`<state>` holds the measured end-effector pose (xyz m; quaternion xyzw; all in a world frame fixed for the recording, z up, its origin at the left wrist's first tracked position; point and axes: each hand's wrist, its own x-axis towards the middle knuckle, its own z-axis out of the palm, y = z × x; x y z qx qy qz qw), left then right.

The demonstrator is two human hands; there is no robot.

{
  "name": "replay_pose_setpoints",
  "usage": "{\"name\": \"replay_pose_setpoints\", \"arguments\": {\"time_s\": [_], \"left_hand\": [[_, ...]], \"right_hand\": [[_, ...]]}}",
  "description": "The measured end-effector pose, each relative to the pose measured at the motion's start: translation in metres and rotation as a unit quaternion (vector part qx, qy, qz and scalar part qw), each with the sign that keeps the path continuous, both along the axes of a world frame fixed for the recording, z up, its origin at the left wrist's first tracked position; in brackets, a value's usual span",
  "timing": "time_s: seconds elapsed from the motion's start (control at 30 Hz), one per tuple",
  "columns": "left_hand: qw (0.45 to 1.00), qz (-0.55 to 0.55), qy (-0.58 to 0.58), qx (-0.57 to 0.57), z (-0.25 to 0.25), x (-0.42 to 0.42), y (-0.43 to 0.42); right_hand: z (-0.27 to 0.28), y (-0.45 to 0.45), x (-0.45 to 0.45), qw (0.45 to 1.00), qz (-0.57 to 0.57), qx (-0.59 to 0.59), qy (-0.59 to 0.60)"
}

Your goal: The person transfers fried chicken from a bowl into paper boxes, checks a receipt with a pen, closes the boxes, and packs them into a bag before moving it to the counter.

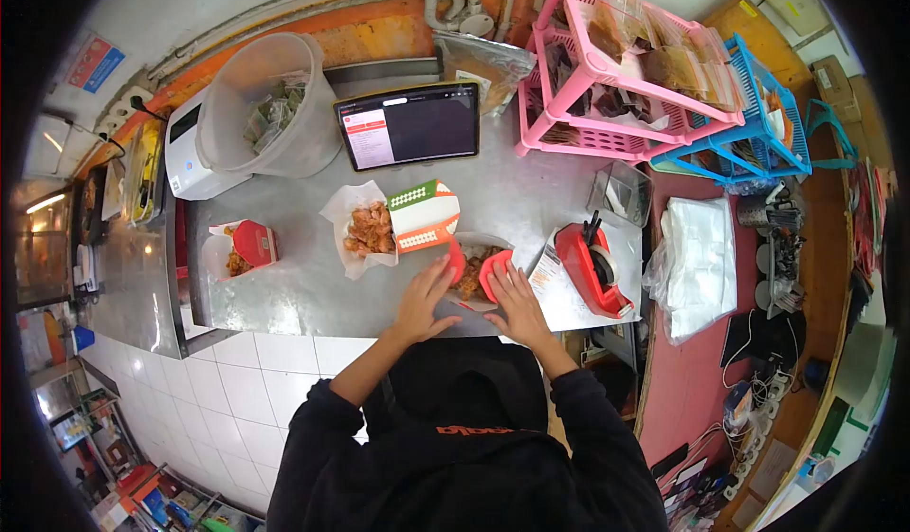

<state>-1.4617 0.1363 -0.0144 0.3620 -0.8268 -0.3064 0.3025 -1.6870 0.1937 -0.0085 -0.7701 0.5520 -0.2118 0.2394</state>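
A takeaway box with red flaps (pixel 497 268) stands near the front edge of the steel table, with brown fried pieces of food (pixel 471 280) inside. My left hand (pixel 424 302) lies against the box's left flap with its fingers stretched out. On the right flap rests my right hand (pixel 520 306), fingers spread and thumb pointing inward. Neither hand is closed round anything. Just behind the box is an open white, green and orange carton (pixel 424 217). Its paper-lined side holds fried chicken pieces (pixel 371 229). Farther left sits a smaller red and white box (pixel 254 245) of food.
A tablet (pixel 408 126) stands at the back, beside a clear tub (pixel 265 105) of small packets. A red tape dispenser (pixel 593 271) is right of my hands. Pink shelves (pixel 607 77) and a blue rack (pixel 758 124) rise behind it. White plastic bags (pixel 697 266) lie farther right.
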Motion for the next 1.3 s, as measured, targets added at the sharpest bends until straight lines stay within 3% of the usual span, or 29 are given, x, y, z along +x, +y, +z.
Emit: {"name": "replay_pose_setpoints", "arguments": {"time_s": [0.13,0.2,0.3,0.37,0.43,0.5,0.57,0.63,0.7,0.73,0.8,0.87,0.93,1.0,1.17,1.23,1.3], "left_hand": [[0.998,0.01,0.047,-0.032,-0.027,-0.02,-0.01],[0.994,0.092,0.055,0.036,-0.033,-0.032,-0.011],[0.981,0.161,0.101,0.049,-0.036,-0.046,-0.012],[0.963,0.214,0.136,0.09,-0.036,-0.051,-0.013],[0.939,0.269,0.172,0.128,-0.035,-0.05,-0.017],[0.969,0.204,0.091,0.11,-0.035,-0.046,-0.02],[0.972,0.195,0.072,0.106,-0.035,-0.045,-0.017],[0.976,0.187,0.055,0.099,-0.028,-0.043,-0.016],[0.979,0.158,0.09,0.09,-0.013,-0.04,-0.013],[0.979,0.156,0.091,0.092,-0.01,-0.036,-0.019],[0.998,-0.036,-0.048,0.013,-0.006,-0.021,-0.036],[0.998,-0.042,-0.021,0.048,-0.001,-0.022,-0.049],[0.995,-0.044,0.005,0.085,0.007,-0.022,-0.054],[0.995,-0.043,-0.068,0.067,0.013,-0.02,-0.052],[0.993,-0.064,-0.054,0.079,0.012,-0.014,-0.057],[0.993,-0.064,-0.041,0.09,0.009,-0.016,-0.062],[0.996,-0.081,0.003,0.024,0.001,-0.018,-0.066]], "right_hand": [[0.0,-0.013,-0.003,0.998,0.03,0.009,0.056],[-0.008,-0.016,-0.003,0.998,0.025,-0.007,0.059],[-0.023,-0.019,0.008,0.997,-0.024,-0.07,0.004],[-0.026,-0.02,0.026,0.96,-0.245,-0.05,-0.124],[0.001,-0.04,0.039,0.938,-0.297,-0.096,-0.151],[0.023,-0.055,0.041,0.909,-0.351,-0.14,-0.176],[0.032,-0.064,0.034,0.98,-0.178,-0.033,-0.078],[0.015,-0.049,0.028,0.99,-0.128,-0.033,-0.044],[0.003,-0.028,0.029,0.996,-0.053,-0.03,0.072],[0.003,-0.025,0.031,0.995,-0.065,-0.02,0.076],[0.008,-0.025,0.034,0.992,-0.095,-0.021,0.081],[0.014,-0.027,0.041,0.988,-0.124,-0.029,0.086],[0.016,-0.021,0.049,0.946,-0.317,-0.04,-0.054],[0.011,-0.015,0.05,0.944,-0.322,-0.027,-0.07],[-0.004,-0.004,0.04,0.939,-0.295,0.0,-0.177],[-0.007,-0.001,0.037,0.879,-0.29,0.055,-0.374],[-0.018,0.001,0.041,0.866,-0.28,0.039,-0.412]]}}
